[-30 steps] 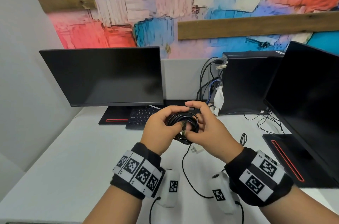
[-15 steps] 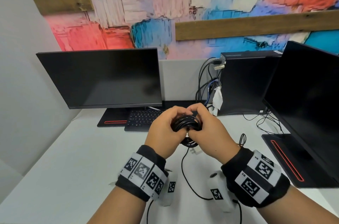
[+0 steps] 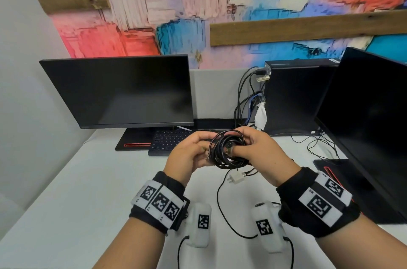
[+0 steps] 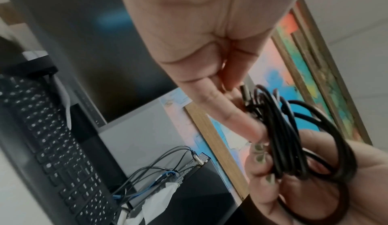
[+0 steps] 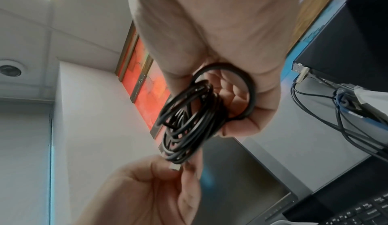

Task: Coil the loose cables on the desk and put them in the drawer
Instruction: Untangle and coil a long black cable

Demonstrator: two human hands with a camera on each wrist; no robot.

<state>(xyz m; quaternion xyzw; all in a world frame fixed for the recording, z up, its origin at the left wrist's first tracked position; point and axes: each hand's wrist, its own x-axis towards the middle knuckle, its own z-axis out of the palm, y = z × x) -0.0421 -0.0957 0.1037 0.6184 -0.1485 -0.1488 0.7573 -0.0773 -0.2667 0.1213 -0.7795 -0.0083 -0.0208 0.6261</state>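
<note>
A black cable coil (image 3: 228,151) hangs in the air above the white desk (image 3: 88,191), held between both hands. My right hand (image 3: 255,150) grips the coil's right side, thumb through the loops (image 5: 189,117). My left hand (image 3: 189,152) pinches the coil's left edge near a metal plug end (image 5: 175,167), also seen as the coil (image 4: 293,137) against my left fingers (image 4: 226,112). A second black cable (image 3: 222,209) with a white plug adapter (image 3: 236,178) lies loose on the desk below. No drawer is in view.
A monitor (image 3: 123,92) and keyboard (image 3: 169,141) stand behind the hands. A black computer case (image 3: 293,97) with plugged cables (image 3: 244,101) is at the back right. A second monitor (image 3: 370,119) stands at the right, with thin cables (image 3: 319,145) on the desk.
The hands have drawn slightly apart and the coil now shows wider between them; the left hand has shifted to the coil's left edge. The view has tilted a little downward.
</note>
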